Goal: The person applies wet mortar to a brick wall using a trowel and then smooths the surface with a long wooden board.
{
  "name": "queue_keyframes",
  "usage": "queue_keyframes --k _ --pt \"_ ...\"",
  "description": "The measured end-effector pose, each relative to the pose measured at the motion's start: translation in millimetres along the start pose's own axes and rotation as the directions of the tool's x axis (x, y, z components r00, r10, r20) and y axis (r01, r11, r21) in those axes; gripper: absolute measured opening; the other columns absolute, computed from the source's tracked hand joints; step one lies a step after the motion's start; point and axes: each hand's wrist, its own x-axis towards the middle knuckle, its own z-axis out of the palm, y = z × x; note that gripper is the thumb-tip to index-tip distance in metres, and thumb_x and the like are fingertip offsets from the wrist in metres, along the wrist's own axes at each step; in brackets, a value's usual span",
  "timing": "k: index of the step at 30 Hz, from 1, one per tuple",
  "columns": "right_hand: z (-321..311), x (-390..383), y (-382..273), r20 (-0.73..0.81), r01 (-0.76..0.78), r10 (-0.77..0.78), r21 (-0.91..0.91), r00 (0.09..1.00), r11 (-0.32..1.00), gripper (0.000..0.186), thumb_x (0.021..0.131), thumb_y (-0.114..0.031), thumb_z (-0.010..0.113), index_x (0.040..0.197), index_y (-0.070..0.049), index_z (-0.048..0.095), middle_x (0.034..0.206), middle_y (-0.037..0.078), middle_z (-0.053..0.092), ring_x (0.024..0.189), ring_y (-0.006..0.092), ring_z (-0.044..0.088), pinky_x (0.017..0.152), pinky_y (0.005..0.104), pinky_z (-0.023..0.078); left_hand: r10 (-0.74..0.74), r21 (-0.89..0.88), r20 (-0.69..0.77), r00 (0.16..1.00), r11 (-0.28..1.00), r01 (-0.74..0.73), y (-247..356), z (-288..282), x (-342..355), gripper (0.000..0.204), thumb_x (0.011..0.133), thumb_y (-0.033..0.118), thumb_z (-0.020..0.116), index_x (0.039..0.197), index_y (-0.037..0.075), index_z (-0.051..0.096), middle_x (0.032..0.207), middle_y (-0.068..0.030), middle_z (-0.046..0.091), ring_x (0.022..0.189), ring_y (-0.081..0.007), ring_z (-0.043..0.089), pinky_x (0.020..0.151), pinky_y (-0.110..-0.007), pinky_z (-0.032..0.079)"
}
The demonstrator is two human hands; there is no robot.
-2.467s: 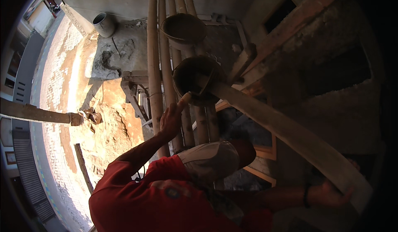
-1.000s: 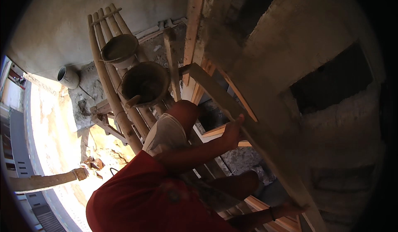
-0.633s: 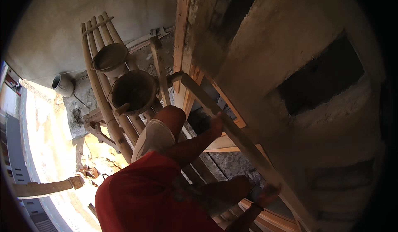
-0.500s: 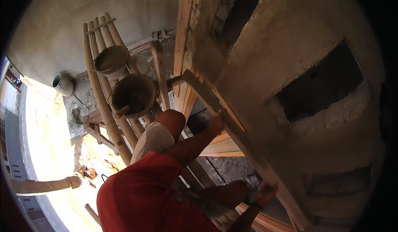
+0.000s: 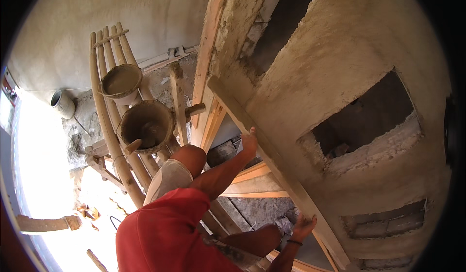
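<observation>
My left hand [image 5: 248, 143] grips a long, grey-smeared wooden board [image 5: 276, 167] that runs diagonally along the plastered wall [image 5: 340, 48]. My right hand [image 5: 302, 227], with a dark band at the wrist, holds the same board lower down. My bare knee [image 5: 189, 159] is bent over a platform of bamboo poles [image 5: 104, 116]. On the poles, left of the board's upper end, are two round buckets: the nearer one [image 5: 150, 116] holds grey mix and a tool with a wooden handle [image 5: 132, 145], the farther one [image 5: 120, 82] also holds grey mix.
The wall has rough rectangular openings [image 5: 364, 114] and timber frames [image 5: 208, 53]. Wooden posts [image 5: 177, 97] stand beside the poles. A grey cylindrical container [image 5: 63, 104] sits on rubble below. Bright sunlit ground [image 5: 43, 141] and a horizontal beam [image 5: 41, 223] are at the left.
My left hand has left the wooden handle in the bucket and taken hold of the board. The board has moved out of the bucket toward the wall, and the view has swung rightward.
</observation>
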Motion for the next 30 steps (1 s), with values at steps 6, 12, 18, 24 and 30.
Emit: queue_keyframes --k 6,12,18,24,30 --pt "38 -14 -26 -0.027 0.084 -0.083 0.024 0.996 0.996 0.047 0.089 -0.031 0.066 0.123 -0.001 0.051 0.125 0.014 0.053 0.115 0.0252 0.054 0.094 0.0366 0.051 0.075 0.116 -0.010 0.997 0.991 -0.073 70 31 -42 0.056 0.095 0.047 0.057 0.110 -0.005 0.041 0.102 -0.0177 0.053 0.095 -0.0258 0.052 0.086 -0.040 0.043" --pt "70 -15 -42 0.000 0.108 -0.108 0.046 0.994 0.993 0.049 0.088 -0.031 0.068 0.123 -0.001 0.050 0.126 0.015 0.052 0.116 0.0270 0.053 0.096 0.0370 0.051 0.150 0.139 0.000 0.989 0.979 -0.149 123 42 -59 0.055 0.095 0.049 0.057 0.105 -0.003 0.041 0.096 -0.0148 0.050 0.092 -0.0243 0.050 0.084 -0.040 0.043" --pt "61 -24 -46 0.021 0.084 -0.085 0.054 0.996 0.995 0.048 0.088 -0.029 0.068 0.123 -0.001 0.050 0.126 0.015 0.052 0.117 0.0264 0.053 0.097 0.0368 0.051 0.119 0.128 -0.007 0.993 0.985 -0.117 108 40 -61 0.056 0.094 0.047 0.058 0.110 -0.004 0.042 0.104 -0.0185 0.053 0.097 -0.0278 0.053 0.086 -0.040 0.044" --pt "16 -18 -8 0.036 -0.028 0.029 -0.020 0.999 0.999 0.047 0.089 -0.031 0.066 0.123 -0.002 0.051 0.125 0.013 0.054 0.117 0.0251 0.053 0.095 0.0380 0.049 -0.036 -0.011 -0.059 0.998 0.999 0.036 11 -29 -8 0.063 0.093 0.046 0.060 0.124 -0.005 0.039 0.119 -0.0234 0.055 0.110 -0.0338 0.057 0.088 -0.045 0.048" --pt "-43 -8 0 0.029 -0.033 0.036 -0.093 0.999 0.995 0.047 0.089 -0.033 0.064 0.124 -0.004 0.052 0.126 0.012 0.054 0.116 0.0250 0.053 0.094 0.0379 0.047 -0.225 0.014 -0.017 0.974 0.974 0.225 -32 -44 -22 0.062 0.093 0.045 0.060 0.125 -0.003 0.038 0.119 -0.0217 0.055 0.096 -0.0346 0.064 0.067 -0.049 0.056"
